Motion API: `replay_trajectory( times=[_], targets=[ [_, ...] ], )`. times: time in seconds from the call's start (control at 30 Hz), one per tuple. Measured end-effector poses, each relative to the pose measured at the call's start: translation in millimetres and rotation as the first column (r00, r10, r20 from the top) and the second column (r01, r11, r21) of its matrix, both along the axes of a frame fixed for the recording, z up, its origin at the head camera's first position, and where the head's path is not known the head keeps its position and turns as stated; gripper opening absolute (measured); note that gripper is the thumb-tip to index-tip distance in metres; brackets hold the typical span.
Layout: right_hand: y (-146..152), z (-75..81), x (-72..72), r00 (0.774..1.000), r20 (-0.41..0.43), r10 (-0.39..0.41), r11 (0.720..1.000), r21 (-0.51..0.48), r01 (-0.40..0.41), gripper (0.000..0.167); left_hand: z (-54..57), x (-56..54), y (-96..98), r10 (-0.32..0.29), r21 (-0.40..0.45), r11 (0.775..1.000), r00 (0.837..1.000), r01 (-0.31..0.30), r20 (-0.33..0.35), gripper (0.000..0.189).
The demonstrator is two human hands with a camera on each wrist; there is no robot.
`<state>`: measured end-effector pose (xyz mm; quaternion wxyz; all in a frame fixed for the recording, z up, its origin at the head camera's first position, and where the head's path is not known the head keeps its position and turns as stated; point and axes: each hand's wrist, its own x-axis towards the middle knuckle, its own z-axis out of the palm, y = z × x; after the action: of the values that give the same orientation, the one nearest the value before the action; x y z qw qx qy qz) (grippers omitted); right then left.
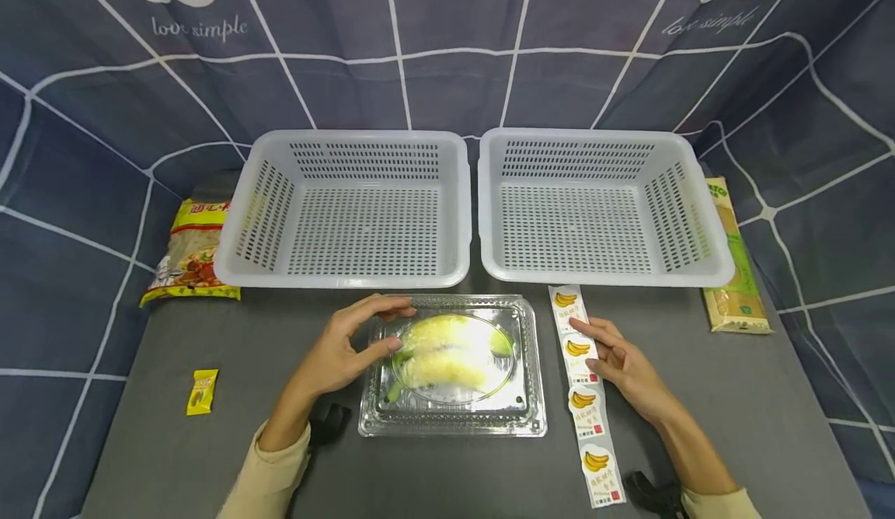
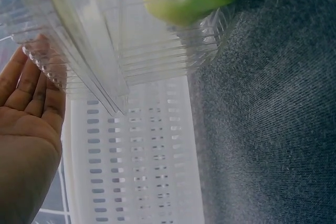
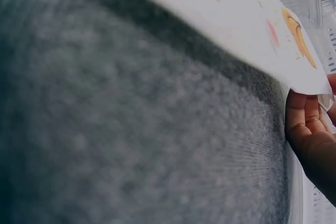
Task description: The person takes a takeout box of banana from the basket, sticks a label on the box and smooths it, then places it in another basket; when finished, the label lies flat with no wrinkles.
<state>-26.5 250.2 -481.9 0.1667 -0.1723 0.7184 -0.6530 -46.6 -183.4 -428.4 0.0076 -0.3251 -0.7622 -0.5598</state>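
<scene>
A clear plastic clamshell box [image 1: 454, 426] lies closed on the table, with yellow-green bananas [image 1: 444, 367] showing through its lid. At its left side is my left hand [image 1: 339, 356], fingers straight or lightly bent, fingertips at the upper left edge and on the lid. In the left wrist view those fingers [image 2: 39, 85] lie against the box's ridged edge [image 2: 79, 72]. To the right of the box runs a strip of banana stickers [image 1: 583, 402]. My right hand [image 1: 629, 371] pinches this strip near its upper part; in the right wrist view the strip's edge [image 3: 310, 80] is between the fingers.
Two white perforated baskets [image 1: 343, 280] [image 1: 608, 276] stand side by side behind the box. A yellow food bag [image 1: 192, 259] is left of them, a green-yellow package [image 1: 734, 301] right. One small yellow packet [image 1: 203, 391] lies at the left. A dark checked curtain [image 1: 454, 22] surrounds the table.
</scene>
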Motion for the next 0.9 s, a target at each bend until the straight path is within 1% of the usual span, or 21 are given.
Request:
replay_trajectory(
  times=[0.07, 0.17, 0.3, 0.4, 0.5, 0.63, 0.77, 0.8, 0.9],
  targets=[
    [0, 0.8, -2.8, 1.0, -0.011, -0.011, 1.0, 0.0, 0.011, 0.054, 1.0, -3.3, 0.3, 0.0, -0.005, 1.0, 1.0, 0.0, 0.0, 0.051],
    [0, 1.1, -4.5, 0.999, -0.025, -0.023, 1.0, 0.014, 0.023, 0.054, 2.4, -4.8, 0.2, 0.005, -0.02, 1.0, 1.0, -0.004, 0.013, 0.051],
    [1, 2.7, -2.5, 0.999, -0.029, -0.014, 0.999, 0.038, 0.015, 0.055, 2.0, -1.7, -0.2, 0.011, -0.036, 0.999, 1.0, -0.01, 0.023, 0.051],
    [1, 7.3, -1.8, 1.0, -0.017, -0.012, 0.999, 0.041, 0.013, 0.056, 1.4, 0.8, 0.2, 0.02, -0.031, 0.999, 0.999, -0.019, 0.028, 0.051],
    [-1, 14.0, -2.3, 1.0, -0.014, -0.019, 1.0, 0.022, 0.019, 0.056, 3.6, -0.1, 0.0, 0.018, -0.03, 0.999, 0.999, -0.017, 0.027, 0.051],
    [-2, 22.3, -2.7, 1.0, -0.028, -0.001, 1.0, -0.001, 0.001, 0.056, 4.1, 0.4, -0.8, 0.015, -0.031, 0.999, 1.0, -0.015, 0.024, 0.051],
    [-4, 30.3, -1.4, 1.0, -0.018, 0.009, 1.0, -0.017, -0.01, 0.057, 4.0, 0.9, -0.8, 0.007, -0.036, 0.999, 0.999, -0.006, 0.033, 0.05],
    [-4, 32.6, -1.0, 1.0, -0.015, 0.01, 1.0, -0.028, -0.01, 0.058, 3.7, 0.9, -0.9, 0.003, -0.038, 0.999, 0.999, -0.002, 0.033, 0.05],
    [-8, 39.1, -1.8, 0.999, -0.041, 0.017, 0.997, -0.081, -0.021, 0.059, 3.0, 1.3, -1.7, 0.003, -0.045, 0.999, 0.999, -0.002, 0.038, 0.05]
  ],
)
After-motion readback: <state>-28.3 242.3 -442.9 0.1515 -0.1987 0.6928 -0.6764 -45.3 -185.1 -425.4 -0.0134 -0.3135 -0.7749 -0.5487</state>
